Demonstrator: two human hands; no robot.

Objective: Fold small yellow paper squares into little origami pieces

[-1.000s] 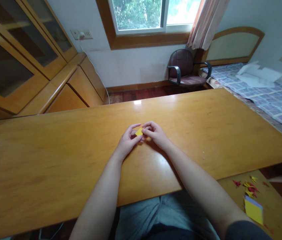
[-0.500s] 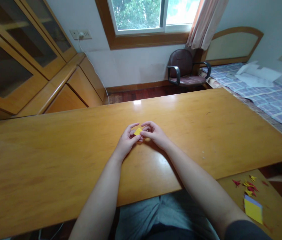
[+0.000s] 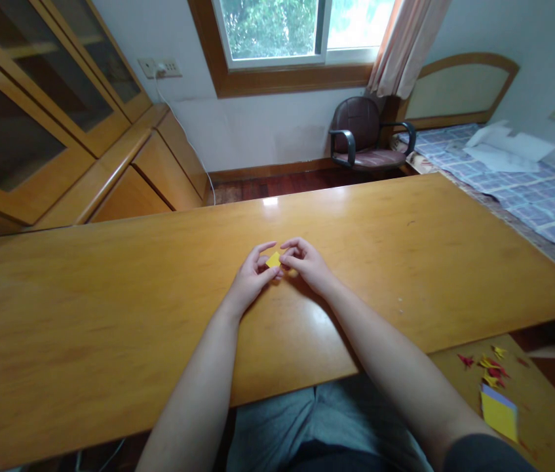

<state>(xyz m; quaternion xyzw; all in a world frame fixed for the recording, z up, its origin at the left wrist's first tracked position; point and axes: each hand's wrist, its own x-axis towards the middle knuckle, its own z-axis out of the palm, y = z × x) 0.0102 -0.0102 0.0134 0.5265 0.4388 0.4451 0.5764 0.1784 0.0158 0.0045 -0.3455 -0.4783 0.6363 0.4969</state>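
From my remote seat, I see the left hand [image 3: 250, 274] at frame centre—its forearm slanting up from the bottom edge, index finger arched, thumb and fingers pinching the small yellow paper [image 3: 272, 261]. The paper sits between both hands, over the table [image 3: 110, 314]. The right hand [image 3: 308, 263]—forearm from lower right, fingers curled—grips its right corner. Lower right: folded paper figures [image 3: 494, 370], a paper stack [image 3: 500, 417].
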